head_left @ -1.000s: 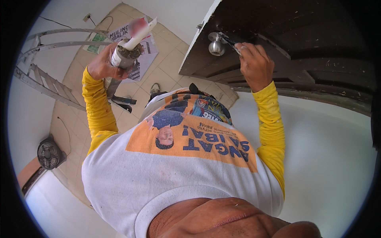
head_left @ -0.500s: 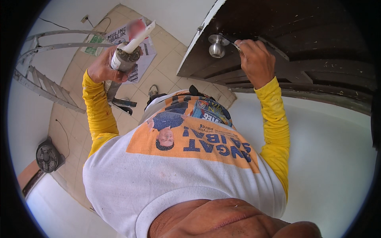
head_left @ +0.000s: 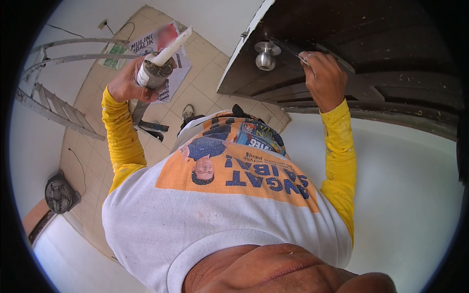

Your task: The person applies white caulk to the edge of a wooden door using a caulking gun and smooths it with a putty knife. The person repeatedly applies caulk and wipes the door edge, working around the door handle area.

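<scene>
My left hand (head_left: pixel 126 84) is wrapped round a caulking gun (head_left: pixel 155 77) loaded with a sealant cartridge. The white nozzle (head_left: pixel 171 49) points up and to the right, and dark smears cover the cartridge's front end. Over at the dark brown door (head_left: pixel 386 53), my right hand (head_left: pixel 326 80) pinches a thin, slender tool (head_left: pixel 293 52) whose exact kind I cannot make out. Its far end reaches toward the base of the round silver doorknob (head_left: pixel 265 60); whether it touches the door there I cannot tell.
A metal stepladder (head_left: pixel 63 107) stands at the left. Printed sheets (head_left: pixel 178 83) lie on the tiled floor (head_left: pixel 195 80). A dark fan (head_left: pixel 59 192) sits lower left with its cord trailing. The door's light edge (head_left: pixel 246 41) faces a white wall (head_left: pixel 210 19).
My right hand has moved right, away from the doorknob, and more of the slender tool shows. My left hand and the caulking gun have stayed nearly still.
</scene>
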`<state>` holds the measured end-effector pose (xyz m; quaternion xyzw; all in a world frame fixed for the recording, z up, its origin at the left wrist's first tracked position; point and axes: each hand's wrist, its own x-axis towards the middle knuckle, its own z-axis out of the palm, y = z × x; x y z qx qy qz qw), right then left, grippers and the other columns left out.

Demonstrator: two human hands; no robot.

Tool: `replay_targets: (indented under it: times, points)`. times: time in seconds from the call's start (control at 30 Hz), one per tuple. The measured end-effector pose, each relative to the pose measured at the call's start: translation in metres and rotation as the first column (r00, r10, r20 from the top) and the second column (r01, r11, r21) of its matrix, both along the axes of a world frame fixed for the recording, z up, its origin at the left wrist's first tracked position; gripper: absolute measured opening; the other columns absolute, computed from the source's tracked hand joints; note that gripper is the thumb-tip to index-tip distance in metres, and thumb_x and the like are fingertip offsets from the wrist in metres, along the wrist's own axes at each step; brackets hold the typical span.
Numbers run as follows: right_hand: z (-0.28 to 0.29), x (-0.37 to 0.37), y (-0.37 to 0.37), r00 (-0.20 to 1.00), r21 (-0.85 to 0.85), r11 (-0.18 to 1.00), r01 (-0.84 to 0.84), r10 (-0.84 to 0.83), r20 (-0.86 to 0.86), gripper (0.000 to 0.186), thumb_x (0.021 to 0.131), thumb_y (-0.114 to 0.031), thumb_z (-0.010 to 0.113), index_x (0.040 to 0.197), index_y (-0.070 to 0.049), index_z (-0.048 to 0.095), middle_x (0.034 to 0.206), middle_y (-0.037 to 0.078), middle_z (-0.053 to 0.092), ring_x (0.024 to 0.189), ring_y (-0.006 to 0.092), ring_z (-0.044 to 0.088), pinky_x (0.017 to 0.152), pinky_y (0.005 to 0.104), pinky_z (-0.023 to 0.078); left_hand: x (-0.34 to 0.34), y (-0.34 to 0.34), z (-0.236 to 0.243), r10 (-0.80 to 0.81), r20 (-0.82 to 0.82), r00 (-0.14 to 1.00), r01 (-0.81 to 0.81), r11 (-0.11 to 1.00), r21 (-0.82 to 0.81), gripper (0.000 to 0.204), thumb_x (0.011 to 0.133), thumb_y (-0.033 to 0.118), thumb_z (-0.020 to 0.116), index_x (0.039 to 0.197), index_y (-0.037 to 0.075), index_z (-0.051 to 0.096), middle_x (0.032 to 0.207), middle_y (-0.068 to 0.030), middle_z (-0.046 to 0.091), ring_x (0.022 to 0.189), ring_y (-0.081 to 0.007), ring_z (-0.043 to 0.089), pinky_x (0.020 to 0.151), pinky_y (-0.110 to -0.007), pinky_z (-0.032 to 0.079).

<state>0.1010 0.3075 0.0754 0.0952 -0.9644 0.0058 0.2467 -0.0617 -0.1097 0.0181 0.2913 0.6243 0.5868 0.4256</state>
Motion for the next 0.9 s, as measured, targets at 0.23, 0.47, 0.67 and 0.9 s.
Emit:
replay_targets:
  times: [0.23,0.47,0.67,0.9]
  points:
    - [-0.007,0.000,0.000,1.000,-0.004,1.000,0.003,-0.003,0.009,0.023,0.079,-0.003,0.072,0.099,-0.012,0.073,0.095,-0.002,0.071,0.084,0.0206,0.065,0.068,0.0336,0.057,0.001,0.005,0.006,-0.003,-0.018,1.000,0.003,1.000,-0.011,0.078,0.057,0.020,0.087,0.125,0.001,0.053,0.080,-0.0025,0.065,0.068,-0.0113,0.061,0.061,-0.025,0.048]
    - [-0.010,-0.004,0.000,1.000,-0.003,1.000,-0.013,0.013,0.005,0.022,0.080,-0.004,0.072,0.100,-0.013,0.072,0.094,-0.002,0.071,0.083,0.0207,0.064,0.067,0.0339,0.057,0.001,0.007,0.002,0.005,-0.046,0.999,-0.005,1.000,-0.010,0.081,0.057,0.023,0.089,0.125,0.000,0.054,0.079,-0.0032,0.065,0.068,-0.0117,0.060,0.061,-0.025,0.048]
    - [-0.010,-0.007,-0.002,0.999,-0.024,1.000,0.017,-0.016,0.052,0.021,0.081,-0.004,0.074,0.101,-0.011,0.073,0.099,0.001,0.073,0.086,0.0230,0.067,0.070,0.0350,0.057,0.004,0.010,0.010,-0.011,-0.015,1.000,0.011,1.000,0.002,0.072,0.059,0.023,0.089,0.122,0.002,0.058,0.084,-0.0002,0.062,0.070,-0.0103,0.057,0.066,-0.024,0.049]
    - [-0.012,-0.012,0.003,1.000,-0.011,1.000,-0.003,0.004,0.022,0.021,0.082,-0.005,0.071,0.102,-0.012,0.072,0.094,0.001,0.071,0.086,0.0229,0.066,0.069,0.0356,0.057,0.004,0.006,0.002,0.018,-0.063,0.998,-0.017,1.000,0.020,0.075,0.059,0.025,0.090,0.123,0.003,0.057,0.081,-0.0007,0.063,0.065,-0.0101,0.057,0.061,-0.024,0.049]
